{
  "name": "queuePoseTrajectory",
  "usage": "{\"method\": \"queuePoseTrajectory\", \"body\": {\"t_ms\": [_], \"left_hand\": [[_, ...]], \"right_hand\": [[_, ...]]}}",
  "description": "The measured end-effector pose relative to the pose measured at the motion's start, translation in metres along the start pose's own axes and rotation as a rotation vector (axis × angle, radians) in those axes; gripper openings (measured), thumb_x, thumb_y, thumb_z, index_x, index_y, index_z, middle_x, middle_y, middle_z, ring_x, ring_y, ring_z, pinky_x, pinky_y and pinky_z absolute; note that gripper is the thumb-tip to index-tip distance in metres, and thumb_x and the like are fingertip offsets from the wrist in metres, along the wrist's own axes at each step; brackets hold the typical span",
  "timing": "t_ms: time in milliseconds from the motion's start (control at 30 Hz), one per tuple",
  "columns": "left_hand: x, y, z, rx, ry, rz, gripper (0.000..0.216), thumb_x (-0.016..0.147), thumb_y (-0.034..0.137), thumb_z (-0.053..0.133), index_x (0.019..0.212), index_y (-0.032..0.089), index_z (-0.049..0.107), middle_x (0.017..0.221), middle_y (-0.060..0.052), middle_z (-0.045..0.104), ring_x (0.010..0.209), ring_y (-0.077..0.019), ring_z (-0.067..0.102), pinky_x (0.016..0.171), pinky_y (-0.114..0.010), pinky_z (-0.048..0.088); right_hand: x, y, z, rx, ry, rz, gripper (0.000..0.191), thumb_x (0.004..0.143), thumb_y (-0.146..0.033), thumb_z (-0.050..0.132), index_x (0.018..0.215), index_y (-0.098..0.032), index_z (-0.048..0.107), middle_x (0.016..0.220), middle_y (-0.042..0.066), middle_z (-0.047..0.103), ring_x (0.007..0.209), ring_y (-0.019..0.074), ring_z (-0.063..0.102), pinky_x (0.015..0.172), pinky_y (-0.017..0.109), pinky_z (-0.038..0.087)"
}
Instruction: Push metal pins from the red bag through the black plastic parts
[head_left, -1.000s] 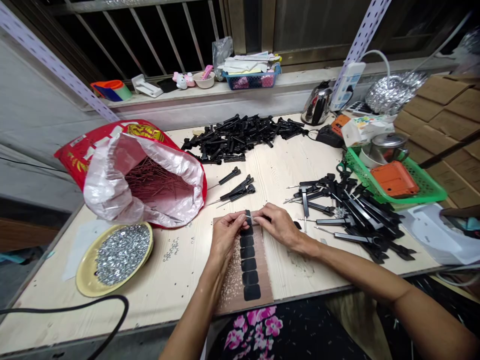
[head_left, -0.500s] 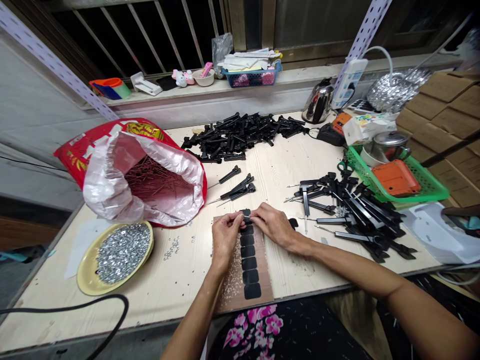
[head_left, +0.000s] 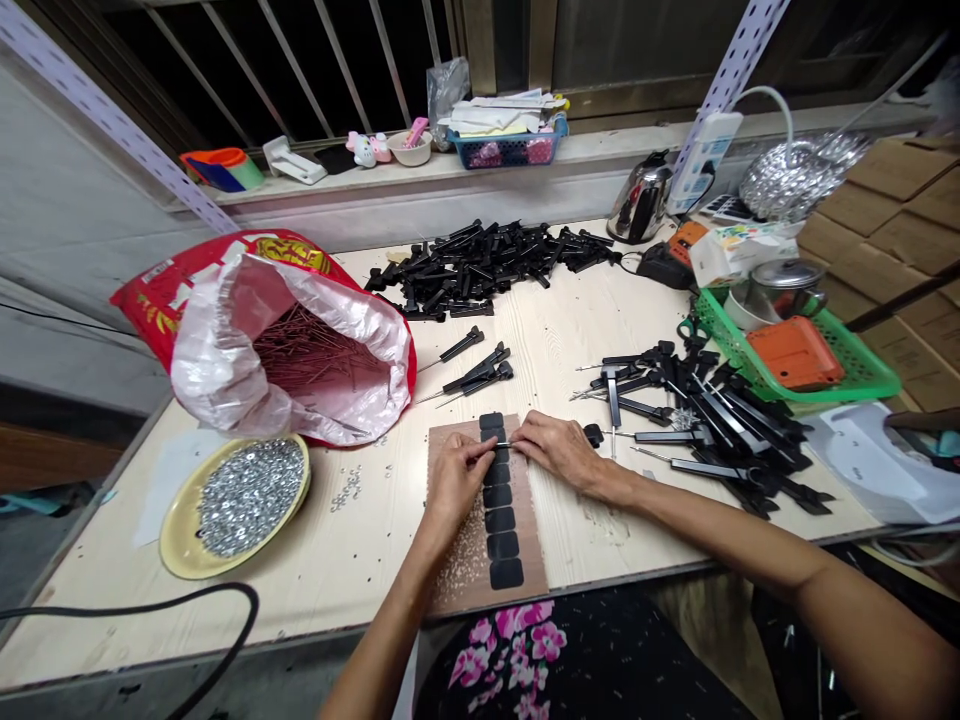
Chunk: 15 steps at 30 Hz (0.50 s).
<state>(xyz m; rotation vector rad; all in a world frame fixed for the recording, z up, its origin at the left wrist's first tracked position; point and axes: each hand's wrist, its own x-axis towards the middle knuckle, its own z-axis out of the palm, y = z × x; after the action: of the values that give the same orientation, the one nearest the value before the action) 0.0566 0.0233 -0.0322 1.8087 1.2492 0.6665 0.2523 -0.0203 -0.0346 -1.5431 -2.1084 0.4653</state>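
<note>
My left hand [head_left: 457, 480] and my right hand [head_left: 556, 452] pinch opposite ends of a thin metal rod [head_left: 503, 446]. It lies crosswise, just over a row of black rounded squares [head_left: 501, 520]. These squares run down a brown board [head_left: 531, 555] scattered with pale crumbs. Right of my right hand lies a pile of black tools with thin metal shafts [head_left: 709, 415]. A few similar black pieces [head_left: 480, 368] rest beyond my left hand. Whether the rod touches the squares, I cannot tell.
At left, a red bag [head_left: 292, 250] holds reddish-brown thin rods, and a yellow bowl [head_left: 176, 555] holds small silvery parts. Black pieces [head_left: 495, 260] are heaped at the back. A kettle [head_left: 641, 200] and a green basket [head_left: 862, 380] stand right. A black cable [head_left: 240, 610] crosses the left front.
Both hands have come slightly nearer along the row of squares, uncovering the far ones. The rod between my fingers now shows more plainly. The view has shifted slightly.
</note>
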Motion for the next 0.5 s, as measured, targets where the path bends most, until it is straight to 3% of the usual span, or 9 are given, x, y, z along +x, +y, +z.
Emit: {"method": "queuePoseTrajectory", "body": {"t_ms": [200,333,500], "left_hand": [[-0.013,-0.004,0.008,0.551,0.026,0.270,0.042,0.081,0.009,0.046,0.116,0.025,0.064,0.090,-0.008,0.054,0.088,-0.0232,0.045,0.080,-0.041,0.042],[-0.016,-0.007,0.008,0.606,0.045,0.337,0.045,0.081,0.007,0.045,0.119,0.024,0.062,0.105,-0.009,0.053,0.097,-0.0247,0.044,0.086,-0.045,0.042],[-0.028,-0.009,0.007,0.598,0.050,0.368,0.049,0.080,0.005,0.044,0.121,0.028,0.060,0.111,-0.009,0.050,0.103,-0.0262,0.043,0.090,-0.047,0.043]], "right_hand": [[0.003,0.003,0.004,-0.084,-0.005,0.002,0.017,0.094,-0.028,0.049,0.094,-0.020,0.064,0.085,0.001,0.056,0.070,0.0102,0.053,0.054,0.021,0.031],[0.005,0.001,0.003,-0.181,0.015,-0.051,0.019,0.093,-0.026,0.050,0.084,-0.019,0.064,0.080,0.002,0.056,0.071,0.0121,0.051,0.055,0.023,0.029],[-0.007,0.004,0.010,-0.313,0.058,-0.259,0.020,0.093,-0.012,0.045,0.089,-0.018,0.063,0.082,0.005,0.058,0.076,0.0158,0.048,0.057,0.027,0.031]]}}
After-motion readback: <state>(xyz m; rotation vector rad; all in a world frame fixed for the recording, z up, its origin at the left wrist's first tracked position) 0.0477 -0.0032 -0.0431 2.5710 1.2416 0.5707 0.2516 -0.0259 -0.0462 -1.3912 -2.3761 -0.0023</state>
